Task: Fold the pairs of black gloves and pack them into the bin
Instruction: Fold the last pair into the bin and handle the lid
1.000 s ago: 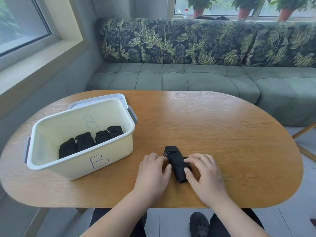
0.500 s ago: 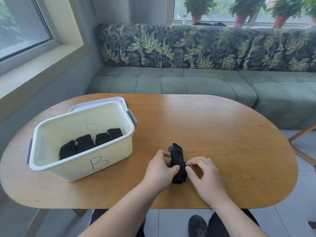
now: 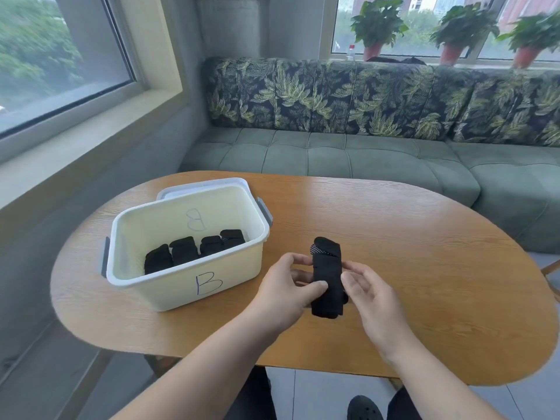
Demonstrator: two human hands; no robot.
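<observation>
Nearest to us, at the bottom edge, we see a dark shoe (image 3: 363, 409) on the tiled floor. Above it, two bare forearms reach over the wooden surface (image 3: 439, 253). The left hand (image 3: 285, 286) pinches a rolled glove bundle (image 3: 327, 277) between thumb and fingers on its left side. The right hand (image 3: 372, 301) cups the bundle's right edge, thumb against it and fingers loosely curled round it. So both hands are clamped together on the one bundle. It points away from us, with a dotted patch showing at its far end. We cannot tell whether its near end touches the surface.

Just left of the hands stands a cream bin (image 3: 188, 286) marked with a "B", its lid tucked beneath it. Inside, four folded pairs (image 3: 194, 250) lie in a row along the near wall.

Beyond the surface runs a green sofa (image 3: 333, 156) with leaf-print back cushions. A large window (image 3: 54, 56) is on the left, and potted plants (image 3: 378, 28) stand on the far sill.
</observation>
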